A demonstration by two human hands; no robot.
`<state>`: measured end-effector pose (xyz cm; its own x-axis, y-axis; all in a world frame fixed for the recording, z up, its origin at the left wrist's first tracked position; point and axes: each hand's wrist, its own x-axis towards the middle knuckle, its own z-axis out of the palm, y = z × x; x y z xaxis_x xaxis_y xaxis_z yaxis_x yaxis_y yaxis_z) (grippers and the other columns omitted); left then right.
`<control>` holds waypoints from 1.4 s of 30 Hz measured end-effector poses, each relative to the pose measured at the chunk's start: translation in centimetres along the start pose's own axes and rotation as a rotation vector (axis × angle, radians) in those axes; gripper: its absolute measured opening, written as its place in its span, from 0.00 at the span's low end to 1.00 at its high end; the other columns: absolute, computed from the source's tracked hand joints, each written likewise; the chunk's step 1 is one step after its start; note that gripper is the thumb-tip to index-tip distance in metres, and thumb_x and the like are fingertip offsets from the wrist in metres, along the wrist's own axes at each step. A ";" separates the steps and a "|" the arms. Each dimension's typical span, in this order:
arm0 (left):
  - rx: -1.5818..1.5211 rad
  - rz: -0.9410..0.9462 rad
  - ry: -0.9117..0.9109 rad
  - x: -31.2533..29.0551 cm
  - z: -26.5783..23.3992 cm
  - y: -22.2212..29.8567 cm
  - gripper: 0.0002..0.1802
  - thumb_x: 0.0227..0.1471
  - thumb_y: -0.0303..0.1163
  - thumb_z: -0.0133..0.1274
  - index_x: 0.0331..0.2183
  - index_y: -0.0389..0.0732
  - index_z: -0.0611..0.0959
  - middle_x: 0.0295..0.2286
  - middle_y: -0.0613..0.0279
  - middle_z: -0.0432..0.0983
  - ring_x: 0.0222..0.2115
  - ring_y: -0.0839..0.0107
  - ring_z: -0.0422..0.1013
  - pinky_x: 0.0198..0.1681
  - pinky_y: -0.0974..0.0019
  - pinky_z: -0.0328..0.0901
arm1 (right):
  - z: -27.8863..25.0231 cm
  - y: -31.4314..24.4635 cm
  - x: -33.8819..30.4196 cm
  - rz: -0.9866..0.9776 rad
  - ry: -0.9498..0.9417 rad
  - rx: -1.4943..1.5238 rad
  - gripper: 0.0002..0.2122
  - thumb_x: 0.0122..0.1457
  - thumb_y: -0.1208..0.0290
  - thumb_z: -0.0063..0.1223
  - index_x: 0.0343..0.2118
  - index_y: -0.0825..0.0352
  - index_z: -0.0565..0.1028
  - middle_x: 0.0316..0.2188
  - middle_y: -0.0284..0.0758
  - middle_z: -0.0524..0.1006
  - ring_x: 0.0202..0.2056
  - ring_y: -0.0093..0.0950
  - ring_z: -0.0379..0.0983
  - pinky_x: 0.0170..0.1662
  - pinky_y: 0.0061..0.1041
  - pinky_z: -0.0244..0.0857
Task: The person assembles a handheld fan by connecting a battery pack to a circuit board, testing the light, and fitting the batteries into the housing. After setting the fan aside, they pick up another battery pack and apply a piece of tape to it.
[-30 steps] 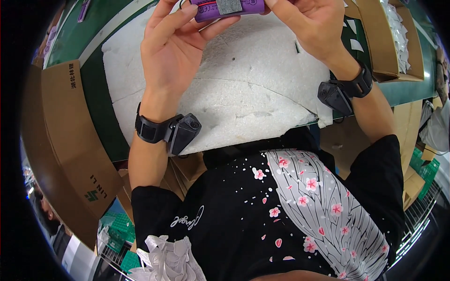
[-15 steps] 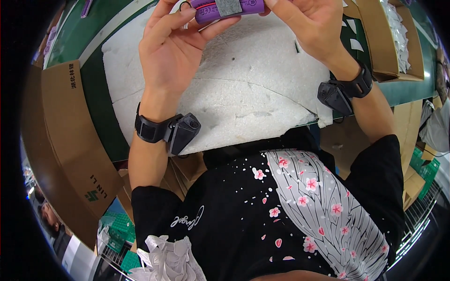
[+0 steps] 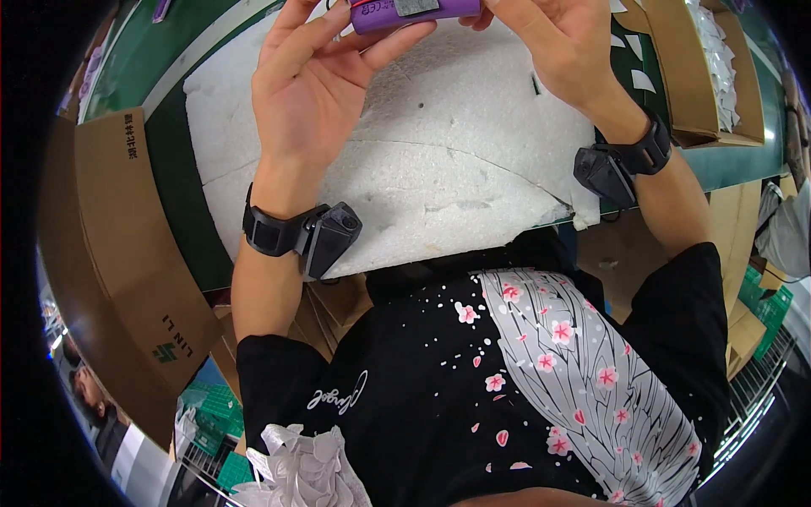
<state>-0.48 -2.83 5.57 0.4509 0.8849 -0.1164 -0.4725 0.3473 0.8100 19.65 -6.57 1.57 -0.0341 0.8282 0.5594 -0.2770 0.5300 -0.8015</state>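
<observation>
At the top edge of the head view, a purple cylindrical battery pack lies crosswise between my two hands, its upper part cut off by the frame. A grey patch covers its middle, and a red wire runs along its left end. My left hand grips that end with the thumb and fingers, palm turned up. At the right end, the thumb and fingers of my right hand close on the pack; its fingertips are partly hidden. Below both hands is a white foam sheet.
The foam rests on a green table. A tall cardboard box stands at the left. At the far right, an open carton holds white wrapped pieces, beside white paper scraps. Green crates sit low left, near another person.
The battery pack has rolled slightly in my fingers, so less of the grey patch and the print shows. Both hands keep their hold and have barely shifted.
</observation>
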 end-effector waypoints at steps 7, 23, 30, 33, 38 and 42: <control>-0.016 0.016 -0.059 0.3 -0.5 -0.3 0.13 0.59 0.25 0.42 0.47 0.41 0.70 0.49 0.41 0.70 0.47 0.53 0.72 0.49 0.49 0.72 | -0.8 1.5 0.2 -0.150 -0.062 0.060 0.10 0.61 0.81 0.46 0.46 0.73 0.66 0.35 0.36 0.74 0.33 0.19 0.73 0.37 0.18 0.69; -0.025 0.011 -0.038 0.0 -1.0 -0.5 0.13 0.62 0.27 0.40 0.49 0.41 0.70 0.44 0.49 0.74 0.43 0.57 0.76 0.47 0.52 0.74 | -0.2 0.9 -0.1 -0.151 -0.041 0.030 0.08 0.61 0.80 0.47 0.43 0.72 0.67 0.33 0.34 0.74 0.31 0.18 0.73 0.35 0.16 0.69; -0.031 0.005 -0.044 0.5 -1.0 -0.8 0.14 0.62 0.27 0.40 0.50 0.40 0.69 0.44 0.49 0.74 0.43 0.59 0.75 0.47 0.52 0.74 | -0.2 1.0 0.5 -0.173 -0.046 0.024 0.07 0.61 0.82 0.47 0.42 0.72 0.67 0.33 0.34 0.74 0.31 0.18 0.73 0.35 0.16 0.69; 0.004 0.029 -0.018 1.2 -0.1 -1.0 0.12 0.62 0.30 0.41 0.47 0.40 0.71 0.41 0.49 0.75 0.40 0.59 0.76 0.44 0.55 0.75 | -0.9 -0.6 0.1 0.064 0.047 -0.143 0.08 0.61 0.80 0.48 0.43 0.72 0.67 0.33 0.34 0.74 0.31 0.18 0.73 0.35 0.17 0.69; -0.057 0.065 -0.179 0.4 -2.0 -0.3 0.16 0.63 0.32 0.43 0.50 0.36 0.72 0.44 0.48 0.75 0.43 0.61 0.75 0.46 0.61 0.73 | 0.2 -0.8 -0.1 0.190 0.088 -0.269 0.08 0.58 0.79 0.54 0.39 0.71 0.71 0.35 0.34 0.74 0.31 0.21 0.73 0.36 0.21 0.69; -0.141 -0.067 -0.099 -0.6 -2.3 -2.2 0.15 0.63 0.29 0.43 0.50 0.36 0.68 0.49 0.39 0.69 0.47 0.54 0.72 0.48 0.55 0.74 | 0.2 -0.7 -2.5 0.225 0.041 -0.422 0.10 0.60 0.79 0.50 0.43 0.73 0.68 0.35 0.34 0.73 0.34 0.20 0.72 0.37 0.21 0.69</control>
<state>-1.46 -3.42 2.54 0.5540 0.8259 -0.1048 -0.5371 0.4508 0.7130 19.77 -9.07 0.73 -0.0086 0.9328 0.3604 0.1476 0.3576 -0.9221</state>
